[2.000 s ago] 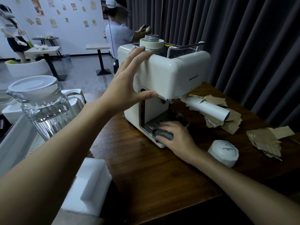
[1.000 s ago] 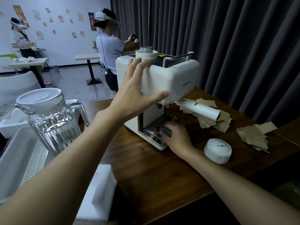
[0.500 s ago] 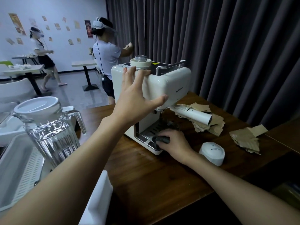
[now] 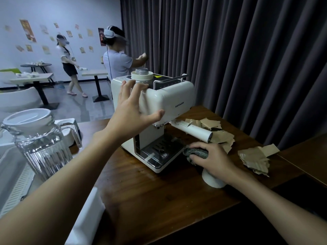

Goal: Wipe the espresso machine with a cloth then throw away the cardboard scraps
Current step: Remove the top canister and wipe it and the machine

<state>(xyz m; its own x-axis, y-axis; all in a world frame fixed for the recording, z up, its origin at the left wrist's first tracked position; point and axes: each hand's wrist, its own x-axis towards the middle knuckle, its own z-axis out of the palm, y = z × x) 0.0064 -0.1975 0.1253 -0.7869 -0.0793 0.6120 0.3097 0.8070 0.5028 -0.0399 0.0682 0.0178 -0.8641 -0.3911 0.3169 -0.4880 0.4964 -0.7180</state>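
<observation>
Bunching the cloth (image 4: 195, 152) in a curled grip, the right hand (image 4: 214, 160) holds it low over the surface (image 4: 150, 191), just beside the espresso machine (image 4: 169, 99); the left hand (image 4: 132, 112), fingers spread wide, presses its side.

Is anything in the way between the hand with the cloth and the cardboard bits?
Partly. A white tube reaches over the near cardboard scraps, just behind the right hand gripping the cloth. The far pile lies uncovered.

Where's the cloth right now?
Head view, right of centre: the cloth is bunched in the right hand, beside the right edge of the espresso machine base, just in front of the cardboard scraps.
</observation>
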